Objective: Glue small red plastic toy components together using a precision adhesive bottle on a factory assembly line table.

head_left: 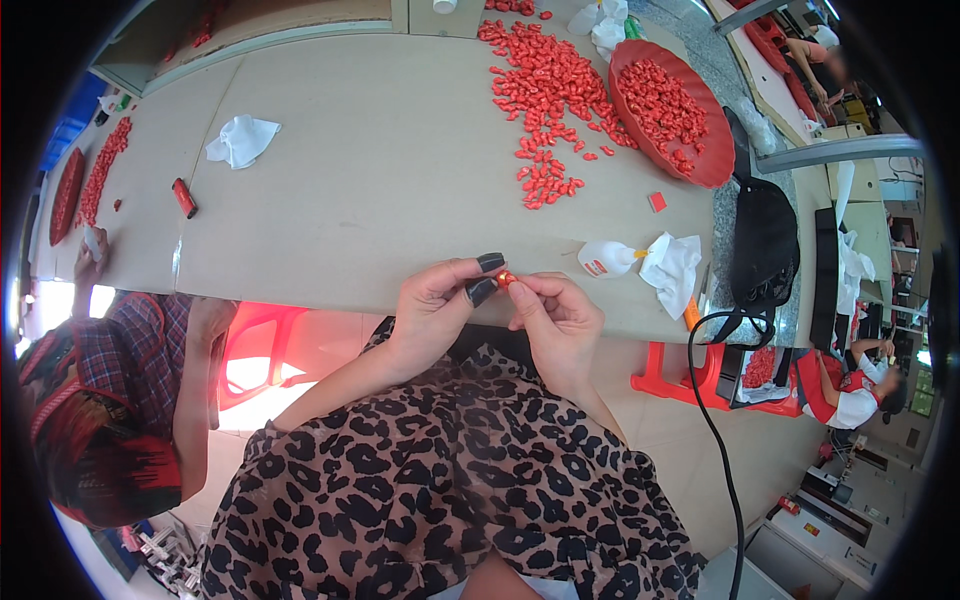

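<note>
From where I stand, the person's two hands meet at the near edge of a long grey-beige tabletop point(330, 160), at the centre of the frame. Between them, up off the surface, is a small glossy red bead-like piece with a pale golden spot point(505, 280). The right hand point(562, 322) has it pinched between thumb and forefinger, coming from the right. The left hand point(432, 305) is bent in from the left, its black-covered fingertips point(490, 262) slightly parted and right up against the piece; I can't tell whether they grip it too. So it lies just to the right of the left fingertips, with neither hand clearly nearer. Its long axis seems to run across the frame, from one hand to the other, though it's too small to be sure.

A white plastic squeeze bottle point(605, 259) lies just beyond the right hand, and loose red pieces point(545, 80) spread across the upper centre, beside a red scalloped bowl point(722, 165).
</note>
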The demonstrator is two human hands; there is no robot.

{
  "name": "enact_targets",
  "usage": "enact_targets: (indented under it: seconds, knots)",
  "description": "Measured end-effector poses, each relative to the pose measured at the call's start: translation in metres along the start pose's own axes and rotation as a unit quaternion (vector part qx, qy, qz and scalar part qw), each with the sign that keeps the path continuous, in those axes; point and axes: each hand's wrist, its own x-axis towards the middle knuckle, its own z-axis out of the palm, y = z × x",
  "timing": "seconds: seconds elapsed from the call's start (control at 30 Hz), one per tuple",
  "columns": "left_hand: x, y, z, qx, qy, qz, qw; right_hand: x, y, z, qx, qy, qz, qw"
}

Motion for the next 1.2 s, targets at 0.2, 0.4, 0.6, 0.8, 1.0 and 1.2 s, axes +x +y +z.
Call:
enact_targets:
  seconds: [0.2, 0.4, 0.6, 0.8, 1.0, 1.2]
  knots:
    - [0.0, -0.002, 0.001, -0.025, 0.003, -0.004, 1.0, -0.001, -0.005, 0.001, -0.004, 0.005, 0.027, 1.0]
    - [0.001, -0.001, 0.001, -0.033, 0.004, -0.009, 0.999, 0.0, -0.005, 0.001, -0.036, 0.014, 0.013, 0.999]
    - [0.001, -0.002, 0.0, -0.042, 0.006, -0.019, 0.999, 0.001, -0.013, 0.004, -0.024, 0.022, 0.093, 0.995]
    - [0.002, -0.002, 0.002, -0.059, 0.008, -0.022, 0.998, 0.003, -0.003, -0.001, -0.146, 0.009, -0.039, 0.988]
    - [0.0, -0.005, 0.001, -0.033, 0.005, -0.004, 0.999, 0.004, -0.009, -0.002, -0.211, -0.011, -0.071, 0.975]
    - [0.002, -0.005, 0.001, -0.043, 0.019, -0.01, 0.999, 0.004, -0.004, 0.0, -0.184, 0.0, -0.064, 0.981]
